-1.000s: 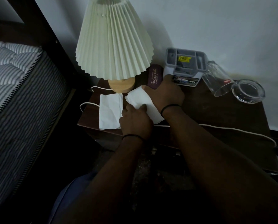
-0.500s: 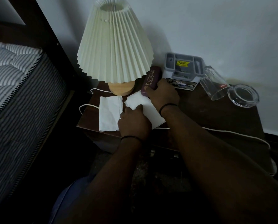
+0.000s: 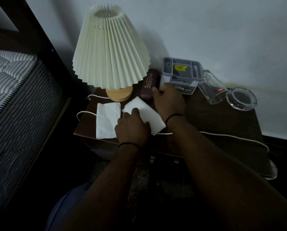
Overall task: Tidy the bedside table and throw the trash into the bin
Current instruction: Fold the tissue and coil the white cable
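Head view looks down on one dark wooden bedside table [image 3: 211,114] set against a pale wall, with a striped mattress [image 3: 14,90] at the left.

Two white tissues lie near the table's left front. One tissue [image 3: 106,120] lies flat and creased close to the near-left edge. The second tissue [image 3: 147,112] lies just right of it, turned at an angle, and the two nearly meet at a corner.

Two hands are in view, each with a dark band at the wrist. The left hand [image 3: 132,129] rests on the near part of the second tissue, fingers bent down onto the paper and pressing it; whether they pinch it cannot be told. The right hand [image 3: 169,100] reaches farther in, its curled fingers gripping the near end of one maroon case [image 3: 149,85] that lies between the lamp base and the grey box.

One lamp [image 3: 111,52] with a pleated cream shade and a wooden base stands at the far left of the table. One grey organiser box [image 3: 181,72] with a yellow sticker sits against the wall. To its right, one clear glass [image 3: 211,87] lies on its side, and one round glass ashtray [image 3: 241,99] sits just beside its mouth. One white cord [image 3: 231,138] runs along the near edge, from the lamp base off to the right.
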`<act>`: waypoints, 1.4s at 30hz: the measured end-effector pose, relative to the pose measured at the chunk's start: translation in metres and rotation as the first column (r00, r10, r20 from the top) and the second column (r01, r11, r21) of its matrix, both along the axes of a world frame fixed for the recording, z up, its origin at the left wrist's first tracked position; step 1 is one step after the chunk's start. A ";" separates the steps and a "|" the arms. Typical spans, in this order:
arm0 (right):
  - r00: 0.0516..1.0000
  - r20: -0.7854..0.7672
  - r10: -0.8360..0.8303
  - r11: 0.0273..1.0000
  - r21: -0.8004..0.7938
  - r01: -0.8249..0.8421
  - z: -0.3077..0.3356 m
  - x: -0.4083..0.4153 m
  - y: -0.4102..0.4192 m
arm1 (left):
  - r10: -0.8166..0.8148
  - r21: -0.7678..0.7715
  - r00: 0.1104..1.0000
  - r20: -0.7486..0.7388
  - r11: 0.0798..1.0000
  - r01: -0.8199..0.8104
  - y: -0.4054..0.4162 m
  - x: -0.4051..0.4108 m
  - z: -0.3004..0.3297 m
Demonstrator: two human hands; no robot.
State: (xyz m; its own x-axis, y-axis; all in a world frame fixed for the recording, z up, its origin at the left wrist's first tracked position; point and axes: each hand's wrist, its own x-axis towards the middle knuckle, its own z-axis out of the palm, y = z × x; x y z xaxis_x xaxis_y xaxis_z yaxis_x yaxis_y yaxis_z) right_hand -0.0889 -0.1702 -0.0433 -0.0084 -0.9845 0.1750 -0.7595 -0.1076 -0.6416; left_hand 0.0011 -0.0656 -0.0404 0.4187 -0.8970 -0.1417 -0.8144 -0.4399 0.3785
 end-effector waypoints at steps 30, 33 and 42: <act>0.957 -0.281 -0.069 0.977 0.177 0.122 -0.012 -0.037 0.059 | 0.039 -0.177 0.976 -0.214 0.981 -0.078 -0.002 0.007 -0.001; 0.944 -0.312 -0.107 0.978 0.136 0.156 -0.011 -0.044 0.051 | 0.038 -0.203 0.976 -0.214 0.976 -0.083 -0.002 0.010 -0.003; 0.922 -0.324 0.211 0.976 0.014 -0.218 0.000 -0.039 0.077 | 0.292 -0.438 0.955 0.041 0.865 -0.246 0.001 0.035 0.029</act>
